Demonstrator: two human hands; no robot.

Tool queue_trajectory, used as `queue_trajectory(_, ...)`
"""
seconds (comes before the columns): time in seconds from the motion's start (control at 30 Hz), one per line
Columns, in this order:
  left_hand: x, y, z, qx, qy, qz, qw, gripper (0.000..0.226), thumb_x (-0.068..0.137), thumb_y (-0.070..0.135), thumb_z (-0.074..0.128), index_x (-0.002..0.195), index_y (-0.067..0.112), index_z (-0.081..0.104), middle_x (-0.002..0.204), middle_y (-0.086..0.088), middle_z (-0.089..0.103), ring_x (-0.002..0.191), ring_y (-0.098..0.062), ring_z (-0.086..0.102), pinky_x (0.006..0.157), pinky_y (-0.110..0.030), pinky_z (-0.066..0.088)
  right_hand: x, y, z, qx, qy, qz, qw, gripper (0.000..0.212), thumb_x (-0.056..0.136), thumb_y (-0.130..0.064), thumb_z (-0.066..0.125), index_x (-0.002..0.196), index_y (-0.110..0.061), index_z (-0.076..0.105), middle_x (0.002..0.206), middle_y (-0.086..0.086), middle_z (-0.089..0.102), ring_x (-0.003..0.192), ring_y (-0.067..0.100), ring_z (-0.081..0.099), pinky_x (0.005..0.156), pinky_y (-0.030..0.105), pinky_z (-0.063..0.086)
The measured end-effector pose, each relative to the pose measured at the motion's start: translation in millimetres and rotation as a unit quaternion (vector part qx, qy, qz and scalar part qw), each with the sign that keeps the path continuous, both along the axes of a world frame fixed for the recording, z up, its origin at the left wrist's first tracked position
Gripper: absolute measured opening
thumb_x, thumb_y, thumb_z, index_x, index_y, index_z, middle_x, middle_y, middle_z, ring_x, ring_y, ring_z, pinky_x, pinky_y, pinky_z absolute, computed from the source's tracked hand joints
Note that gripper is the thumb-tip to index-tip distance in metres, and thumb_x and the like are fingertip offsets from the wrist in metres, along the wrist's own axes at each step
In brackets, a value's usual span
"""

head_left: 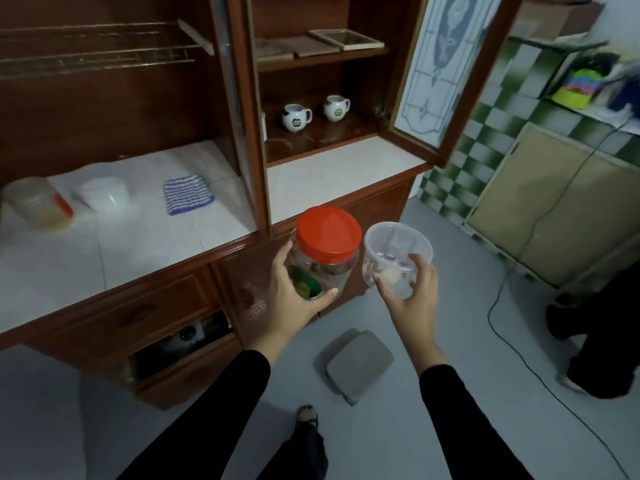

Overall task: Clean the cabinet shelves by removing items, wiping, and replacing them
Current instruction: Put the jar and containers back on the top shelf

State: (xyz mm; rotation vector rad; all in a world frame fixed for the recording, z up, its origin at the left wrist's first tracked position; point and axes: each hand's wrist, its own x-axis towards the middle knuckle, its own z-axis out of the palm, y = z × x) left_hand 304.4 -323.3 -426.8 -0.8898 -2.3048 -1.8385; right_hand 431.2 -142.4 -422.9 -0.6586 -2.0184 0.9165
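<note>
Two grey mats are lying stacked on the floor. Right of the mats a black cable is trailing along the floor; farther right a beige cupboard is standing.

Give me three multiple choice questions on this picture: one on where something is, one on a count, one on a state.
1. Where is the clear tub? A) in the right hand B) on the counter C) on the floor
2. How many mugs stand on the shelf? A) one B) two C) four
3. The jar in the left hand is: A) capped by its red lid B) lidless C) upside down
Answers: 1 A, the right hand's fingers curl round it; 2 B, two white mugs stand side by side; 3 A, the red lid sits on top.
</note>
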Motion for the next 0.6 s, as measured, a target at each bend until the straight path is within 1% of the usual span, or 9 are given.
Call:
queue_trajectory(0.1,-19,37,11,0.012,0.008,-0.002,1.000,0.115,0.059,0.031,0.094,0.148,0.026,0.021,0.150,0.002,0.035,0.138,-0.008,0.038,0.106,-0.019,0.041,-17,31,10,0.011,0.005,-0.012,1.000,0.063,0.079,-0.032,0.082,0.130,-0.023,0.045,0.127,0.005,0.047,0.113,0.009,0.046,0.092,0.030,0.046)
queue_trajectory(0.17,-37,61,23,0.023,0.019,-0.002,1.000,0.115,0.061,0.033,0.093,0.149,0.026,0.020,0.152,0.003,0.034,0.138,-0.007,0.037,0.105,-0.017,0.041,-36,54,18,0.023,0.015,-0.013,1.000,0.063,0.079,-0.032,0.082,0.130,-0.023,0.045,0.128,0.006,0.047,0.114,0.008,0.045,0.092,0.029,0.045)
queue_trajectory(0.33,-101,121,57,0.049,0.050,0.013,0.997,0.111,0.061,0.036,0.090,0.148,0.023,0.022,0.151,0.000,0.035,0.139,-0.013,0.039,0.107,-0.031,0.045,-101,110,50,0.051,0.043,-0.016,0.998,0.063,0.078,-0.033,0.081,0.130,-0.020,0.046,0.126,0.006,0.047,0.111,0.005,0.045,0.091,0.023,0.042)
queue_trajectory(0.43,-136,149,78,0.058,0.071,0.042,0.995,0.110,0.063,0.037,0.089,0.149,0.024,0.021,0.150,-0.002,0.036,0.138,-0.015,0.040,0.108,-0.035,0.046,-141,138,73,0.067,0.057,0.003,0.996,0.063,0.078,-0.035,0.080,0.129,-0.022,0.045,0.126,0.006,0.048,0.113,0.006,0.046,0.094,0.025,0.043)
queue_trajectory(0.5,-159,165,93,0.066,0.067,0.061,0.994,0.112,0.063,0.035,0.090,0.150,0.029,0.018,0.152,-0.001,0.035,0.138,-0.015,0.039,0.108,-0.037,0.045,-168,154,91,0.076,0.067,0.012,0.995,0.064,0.078,-0.034,0.080,0.129,-0.023,0.044,0.127,0.006,0.049,0.114,0.006,0.045,0.095,0.025,0.043)
queue_trajectory(0.53,-170,172,101,0.071,0.063,0.065,0.993,0.113,0.063,0.034,0.090,0.149,0.033,0.017,0.152,0.000,0.035,0.139,-0.014,0.039,0.109,-0.038,0.045,-181,162,100,0.077,0.073,0.015,0.994,0.065,0.078,-0.033,0.081,0.130,-0.022,0.044,0.128,0.005,0.048,0.114,0.006,0.045,0.095,0.027,0.045)
queue_trajectory(0.6,-193,185,116,0.081,0.075,0.074,0.991,0.113,0.063,0.033,0.091,0.148,0.038,0.017,0.152,0.003,0.033,0.139,-0.012,0.037,0.109,-0.039,0.044,-206,175,116,0.078,0.092,0.021,0.993,0.067,0.077,-0.031,0.082,0.131,-0.021,0.044,0.129,0.002,0.047,0.116,0.007,0.045,0.095,0.035,0.049)
